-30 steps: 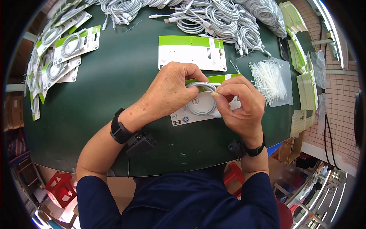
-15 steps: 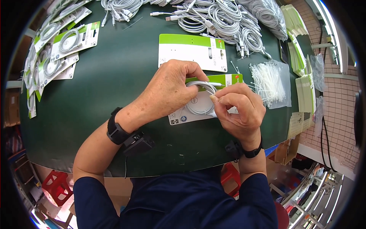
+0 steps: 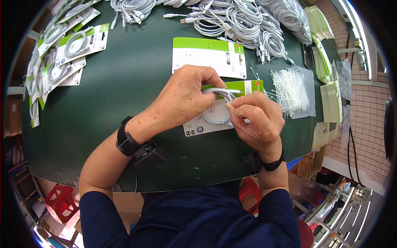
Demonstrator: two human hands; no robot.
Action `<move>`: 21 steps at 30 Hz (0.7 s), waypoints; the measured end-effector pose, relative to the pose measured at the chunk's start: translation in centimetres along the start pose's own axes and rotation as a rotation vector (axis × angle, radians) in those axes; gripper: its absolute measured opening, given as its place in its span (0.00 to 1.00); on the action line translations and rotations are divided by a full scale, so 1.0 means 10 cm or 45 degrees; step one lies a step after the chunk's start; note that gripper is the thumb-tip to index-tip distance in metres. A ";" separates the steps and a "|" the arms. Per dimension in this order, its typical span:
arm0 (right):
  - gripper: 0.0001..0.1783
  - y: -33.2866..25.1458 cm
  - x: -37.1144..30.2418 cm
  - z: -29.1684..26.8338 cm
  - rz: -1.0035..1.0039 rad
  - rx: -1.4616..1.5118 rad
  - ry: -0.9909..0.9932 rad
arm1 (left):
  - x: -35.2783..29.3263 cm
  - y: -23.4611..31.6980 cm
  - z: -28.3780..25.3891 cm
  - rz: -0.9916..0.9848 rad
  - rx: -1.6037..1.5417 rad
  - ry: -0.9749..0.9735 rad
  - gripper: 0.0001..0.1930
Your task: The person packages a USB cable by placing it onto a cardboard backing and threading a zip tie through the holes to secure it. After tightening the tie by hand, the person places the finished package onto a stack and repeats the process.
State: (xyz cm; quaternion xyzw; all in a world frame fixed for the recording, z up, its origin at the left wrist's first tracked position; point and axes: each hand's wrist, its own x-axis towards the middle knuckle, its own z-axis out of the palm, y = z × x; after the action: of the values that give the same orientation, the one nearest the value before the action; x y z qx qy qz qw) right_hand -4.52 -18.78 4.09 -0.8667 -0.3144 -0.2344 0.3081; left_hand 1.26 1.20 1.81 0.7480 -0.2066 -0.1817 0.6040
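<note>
A coiled white USB cable (image 3: 215,120) lies against a white and green backing card (image 3: 255,85) on the table before me. Thumb and forefinger of my left hand (image 3: 186,94) are closed on the upper left of the coil. At the coil's right side, my right hand (image 3: 259,119) pinches with thumb and fingertips; what is between them is too small to make out. Just beyond my hands, another backing card (image 3: 198,56) lies flat with no cable on it.
White cable ties (image 3: 291,93) lie on a clear bag to the right. Many coiled cables (image 3: 235,20) are heaped at the back. Cards with cables attached (image 3: 76,46) pile up at the left. Stacked cards (image 3: 331,101) line the right edge. A red stool (image 3: 62,202) stands below left.
My right hand has turned slightly and shifted a little left, its fingers curled closer together. My left hand and the coil stay nearly as they were.
</note>
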 end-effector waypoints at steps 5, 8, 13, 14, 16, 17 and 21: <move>0.17 -0.01 0.01 0.01 0.021 0.028 -0.038 | 0.00 -0.01 0.00 -0.017 -0.009 -0.002 0.13; 0.17 -0.01 0.01 0.02 0.032 0.039 -0.068 | 0.00 -0.01 -0.01 -0.020 -0.015 0.000 0.13; 0.15 0.01 0.01 0.03 0.037 0.017 -0.097 | -0.01 -0.01 -0.01 -0.043 0.005 -0.007 0.13; 0.15 0.02 0.00 0.04 0.037 0.008 -0.095 | -0.01 -0.01 -0.01 -0.052 0.016 -0.011 0.13; 0.15 0.04 0.00 0.05 0.019 0.013 -0.100 | -0.01 0.00 0.00 -0.051 -0.003 -0.008 0.13; 0.14 0.05 -0.01 0.06 0.004 0.020 -0.106 | -0.01 0.00 0.00 -0.053 -0.021 -0.006 0.13; 0.13 0.08 -0.02 0.07 -0.016 0.038 -0.128 | 0.01 -0.03 0.02 -0.074 -0.081 -0.033 0.12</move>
State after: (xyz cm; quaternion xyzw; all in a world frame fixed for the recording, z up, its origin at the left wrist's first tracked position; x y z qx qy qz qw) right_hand -3.94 -18.89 3.22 -0.8708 -0.3385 -0.1877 0.3031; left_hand 1.28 1.00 1.47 0.7316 -0.1866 -0.2155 0.6193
